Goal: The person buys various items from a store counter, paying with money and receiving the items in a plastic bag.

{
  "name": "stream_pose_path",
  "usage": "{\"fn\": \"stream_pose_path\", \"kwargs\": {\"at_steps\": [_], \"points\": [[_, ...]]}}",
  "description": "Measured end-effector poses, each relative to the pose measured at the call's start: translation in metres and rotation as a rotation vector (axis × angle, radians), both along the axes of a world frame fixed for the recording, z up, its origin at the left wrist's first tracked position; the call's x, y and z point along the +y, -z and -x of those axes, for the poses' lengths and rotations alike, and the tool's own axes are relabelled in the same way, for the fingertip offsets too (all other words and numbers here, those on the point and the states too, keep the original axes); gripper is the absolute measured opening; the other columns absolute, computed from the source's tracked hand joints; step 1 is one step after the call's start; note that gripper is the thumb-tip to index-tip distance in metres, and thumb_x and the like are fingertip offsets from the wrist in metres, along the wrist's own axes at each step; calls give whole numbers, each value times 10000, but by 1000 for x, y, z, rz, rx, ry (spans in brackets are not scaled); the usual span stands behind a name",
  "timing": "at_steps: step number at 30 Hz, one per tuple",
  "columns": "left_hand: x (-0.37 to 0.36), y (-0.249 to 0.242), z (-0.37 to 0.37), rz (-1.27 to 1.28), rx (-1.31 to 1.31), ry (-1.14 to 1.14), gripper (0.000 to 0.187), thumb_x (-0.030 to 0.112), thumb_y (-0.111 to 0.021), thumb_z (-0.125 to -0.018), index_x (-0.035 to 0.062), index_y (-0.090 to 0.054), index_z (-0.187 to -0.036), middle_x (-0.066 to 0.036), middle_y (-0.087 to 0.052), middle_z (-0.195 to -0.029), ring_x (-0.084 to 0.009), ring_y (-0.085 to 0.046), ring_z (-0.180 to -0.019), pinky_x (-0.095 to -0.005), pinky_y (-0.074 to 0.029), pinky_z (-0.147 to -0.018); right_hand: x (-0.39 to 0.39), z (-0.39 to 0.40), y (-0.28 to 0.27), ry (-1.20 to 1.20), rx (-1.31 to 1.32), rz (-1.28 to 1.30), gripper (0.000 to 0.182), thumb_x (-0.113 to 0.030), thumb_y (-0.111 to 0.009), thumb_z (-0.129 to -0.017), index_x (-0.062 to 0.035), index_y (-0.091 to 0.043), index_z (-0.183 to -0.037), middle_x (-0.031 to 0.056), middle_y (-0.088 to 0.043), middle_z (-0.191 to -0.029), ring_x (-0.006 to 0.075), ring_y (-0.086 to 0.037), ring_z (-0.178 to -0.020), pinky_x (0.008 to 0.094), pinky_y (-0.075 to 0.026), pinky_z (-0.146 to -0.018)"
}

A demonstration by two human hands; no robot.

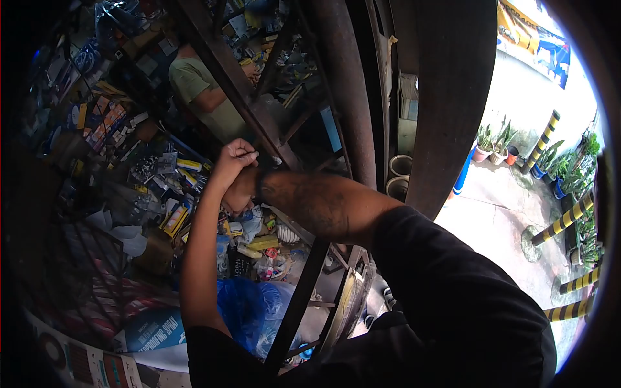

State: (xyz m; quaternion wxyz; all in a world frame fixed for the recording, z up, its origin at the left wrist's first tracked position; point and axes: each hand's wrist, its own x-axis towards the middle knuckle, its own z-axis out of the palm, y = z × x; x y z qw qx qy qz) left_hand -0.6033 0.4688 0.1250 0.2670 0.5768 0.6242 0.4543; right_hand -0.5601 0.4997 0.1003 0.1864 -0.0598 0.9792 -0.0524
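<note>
My left hand (237,159) is raised in front of a dark steel frame (226,71), its fingers curled together. A thin dark bit shows at the fingertips, too small to name. Just below it, my right hand (239,193) crosses behind my left wrist, with a dark band (259,186) on its wrist. The right fingers look bent inward and are partly hidden by my left forearm; what they hold, if anything, does not show. Both hands are close to the frame's slanted beam, but contact with it cannot be made out.
Beyond the frame stands a person in a light green shirt (199,87) among heaped small boxes and packets (171,220). Blue plastic bags (240,313) lie below. To the right are a thick rusty post (352,97), potted plants (498,145) and black-and-yellow posts (563,220).
</note>
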Motion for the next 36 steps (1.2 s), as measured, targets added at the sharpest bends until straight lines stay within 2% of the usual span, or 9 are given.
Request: {"fn": "stream_pose_path", "kwargs": {"at_steps": [1,4,7,9,13,15,19,26,36], "points": [[1,1,0,-2,-24,5,97,5,-601,-809,15,-518,-857,-44,-585,-731,-110,-567,-680,-218,-439,-638,1,5,3,-9,-64,-21,281,-334,-478,-888,-135,-629,-1019,26,-641,-1017,123,-603,-925,359,-457,-823],[2,3,0,-19,-14,5,102,-4,-607,-798,12,-517,-842,-47,-585,-721,-112,-568,-672,-219,-438,-627,7,3,5,-19,24,-23,300,-336,-547,-830,-115,-620,-1018,40,-644,-1003,152,-628,-825,381,-478,-766],[2,3,0,-28,10,-17,108,-3,-620,-785,10,-521,-827,-48,-587,-718,-114,-571,-665,-227,-444,-615,-3,-27,-11,25,167,79,175,-301,-603,-792,-140,-670,-811,-8,-669,-773,152,-628,-743,334,-481,-706],[1,5,2,-45,6,-11,114,3,-629,-778,8,-524,-821,-51,-589,-717,-117,-576,-661,-233,-449,-605,-14,-50,-32,45,261,-26,203,-304,-595,-799,-131,-665,-878,9,-667,-797,167,-626,-740,335,-478,-715],[5,17,15,-78,-22,46,122,25,-648,-763,2,-542,-818,-62,-600,-717,-132,-600,-666,-244,-458,-593,12,16,33,-166,331,-11,280,-302,-576,-818,-135,-633,-1034,33,-666,-841,179,-624,-750,339,-476,-723],[10,21,17,-96,11,33,125,26,-652,-767,2,-541,-820,-58,-599,-717,-131,-601,-656,-234,-459,-588,10,12,22,-89,185,-6,305,-306,-564,-831,-142,-611,-1084,33,-670,-840,168,-625,-770,343,-476,-730],[11,24,18,-94,83,5,126,28,-656,-767,-3,-547,-822,-59,-600,-714,-129,-604,-653,-228,-454,-585,5,1,15,29,123,11,302,-421,-583,-762,-185,-645,-938,6,-658,-842,189,-606,-792,366,-461,-713],[11,29,19,-95,210,-56,141,38,-666,-764,-16,-549,-823,-67,-603,-706,-136,-600,-659,-246,-446,-590,-2,-6,3,59,-19,24,322,-426,-513,-818,-209,-608,-1037,-39,-667,-823,126,-616,-816,349,-461,-757],[15,32,22,-104,175,-74,189,122,-712,-698,-4,-631,-813,-99,-645,-761,-190,-605,-745,-312,-466,-682,-6,-14,-4,44,67,-43,272,-419,-517,-818,-212,-613,-967,-41,-643,-759,133,-600,-759,354,-453,-711]]}}
